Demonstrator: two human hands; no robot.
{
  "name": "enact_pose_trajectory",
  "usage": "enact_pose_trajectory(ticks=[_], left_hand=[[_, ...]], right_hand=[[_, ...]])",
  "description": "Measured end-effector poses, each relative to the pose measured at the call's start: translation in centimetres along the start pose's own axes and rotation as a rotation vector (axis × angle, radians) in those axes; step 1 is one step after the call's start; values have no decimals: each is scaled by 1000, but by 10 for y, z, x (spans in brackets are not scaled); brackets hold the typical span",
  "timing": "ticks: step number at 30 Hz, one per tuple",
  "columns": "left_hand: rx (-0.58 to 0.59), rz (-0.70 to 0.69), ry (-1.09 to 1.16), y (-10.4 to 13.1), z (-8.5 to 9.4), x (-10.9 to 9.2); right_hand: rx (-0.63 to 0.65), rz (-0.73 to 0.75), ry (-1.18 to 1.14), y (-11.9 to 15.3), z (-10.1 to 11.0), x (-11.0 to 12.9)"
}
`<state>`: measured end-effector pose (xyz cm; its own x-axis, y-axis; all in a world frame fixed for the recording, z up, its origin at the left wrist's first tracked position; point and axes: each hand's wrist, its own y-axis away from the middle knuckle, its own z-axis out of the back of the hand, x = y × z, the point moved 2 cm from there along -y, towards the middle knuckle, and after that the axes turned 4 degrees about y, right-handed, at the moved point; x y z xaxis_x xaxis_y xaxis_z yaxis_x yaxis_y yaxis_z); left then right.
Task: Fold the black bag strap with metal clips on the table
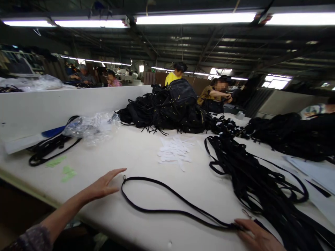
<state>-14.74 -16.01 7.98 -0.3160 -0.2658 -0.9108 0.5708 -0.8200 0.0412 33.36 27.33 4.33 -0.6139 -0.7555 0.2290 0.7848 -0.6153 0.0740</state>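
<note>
A thin black strap [157, 211] lies in a long loop on the white table [104, 216], with a small metal clip [124, 178] at its left end. Just left of that clip is my left hand [103, 184], its fingers spread and holding nothing. At the lower right, my right hand [258, 237] has its fingers closed on the strap's other end; the fingertips partly hide that end. Beyond my right hand runs a long heap of black straps [251, 174].
Black bags [175, 108] are piled at the back. White strips [175, 151] lie mid-table, green pieces [68, 173] at left, near clear plastic [91, 129]. More black bags [295, 136] lie at right. A person in yellow [171, 77] and a person bending over a bag [209, 92] are behind.
</note>
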Motion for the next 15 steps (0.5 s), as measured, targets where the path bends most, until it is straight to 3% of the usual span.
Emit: enact_pose_trajectory(ticks=[3, 6, 11, 15], left_hand=[[120, -113, -269, -7, -30, 0], [138, -177, -462, -18, -46, 22], [111, -214, -648, -37, -31, 72], [114, -193, -707, -42, -12, 91]], right_hand=[[-38, -16, 28, 12, 4, 17], [-78, 4, -20, 23, 5, 39], [-144, -40, -195, 28, -4, 49], [-147, -86, -282, 27, -7, 49]])
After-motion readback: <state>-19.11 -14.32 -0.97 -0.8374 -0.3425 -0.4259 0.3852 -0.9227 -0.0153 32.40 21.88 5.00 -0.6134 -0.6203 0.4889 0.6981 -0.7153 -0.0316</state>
